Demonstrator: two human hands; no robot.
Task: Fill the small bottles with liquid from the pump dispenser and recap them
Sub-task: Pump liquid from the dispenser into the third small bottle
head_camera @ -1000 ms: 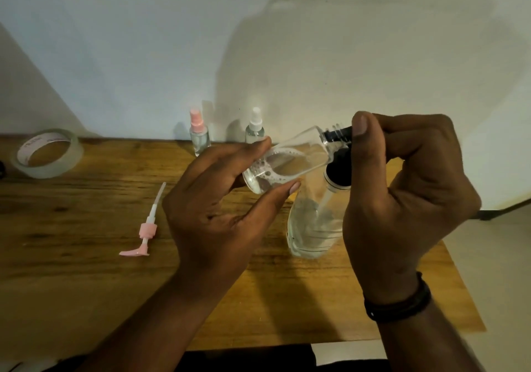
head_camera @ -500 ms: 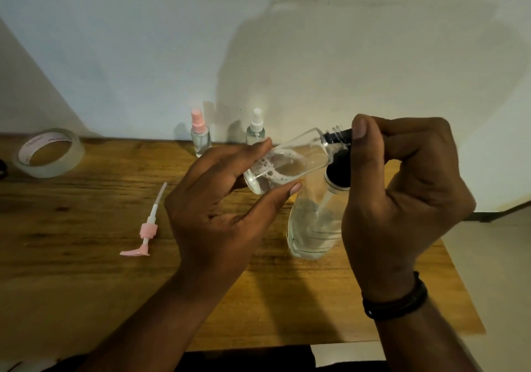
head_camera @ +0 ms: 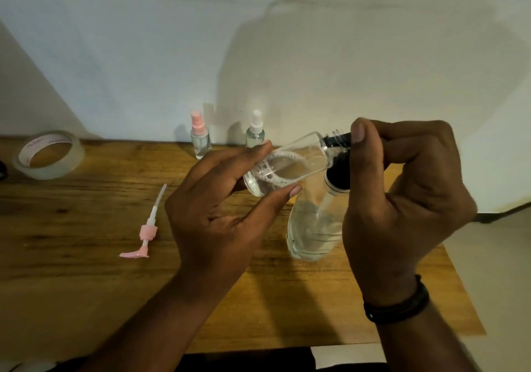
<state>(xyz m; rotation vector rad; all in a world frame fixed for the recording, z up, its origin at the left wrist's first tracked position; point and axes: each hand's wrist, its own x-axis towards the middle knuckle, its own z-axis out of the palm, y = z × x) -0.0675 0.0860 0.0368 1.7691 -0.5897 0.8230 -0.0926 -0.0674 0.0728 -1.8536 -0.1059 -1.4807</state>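
Pink pump (head_camera: 142,236), brown wood-grain table (head_camera: 71,256).

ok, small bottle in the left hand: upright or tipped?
Tipped. The small clear bottle lies nearly sideways in the left hand, neck toward the black pump nozzle; foamy liquid pools at its base.

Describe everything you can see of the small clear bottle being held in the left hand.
The small clear bottle looks like transparent plastic, round-bodied with a threaded neck and no cap. It lies tilted, almost on its side, base toward the left hand, neck toward the black nozzle of the pump dispenser. Clear liquid with bubbles pools at its lower end. The left hand's fingertips pinch it near the base; the right hand is at the pump head by its mouth. It is held above the wooden table.
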